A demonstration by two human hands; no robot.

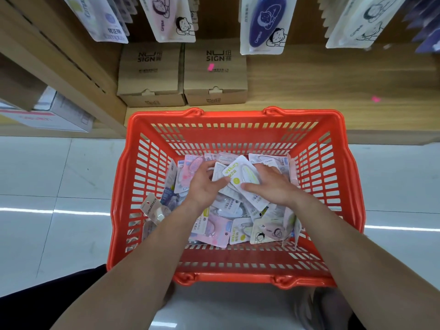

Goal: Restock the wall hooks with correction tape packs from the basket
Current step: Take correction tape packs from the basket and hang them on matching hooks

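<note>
A red plastic basket (pixel 238 120) stands on the floor in front of the shelf, holding several loose correction tape packs (pixel 215 229). Both my hands are inside it. My right hand (pixel 269 186) grips a white pack with a yellow-green tape (pixel 240 175), thumb across its lower edge, together with packs beneath it. My left hand (pixel 204 184) touches the left edge of that same bundle with curled fingers. Rows of correction tape packs hang on the wall hooks above: a navy one (pixel 262 22), a pink one (pixel 166 17) and white ones (pixel 357 22).
Two brown cardboard boxes (pixel 181 75) marked NU SIGN sit on the low wooden shelf (pixel 333 79) behind the basket. A white box (pixel 57 113) lies in the compartment at the left. White floor tiles (pixel 59 175) surround the basket.
</note>
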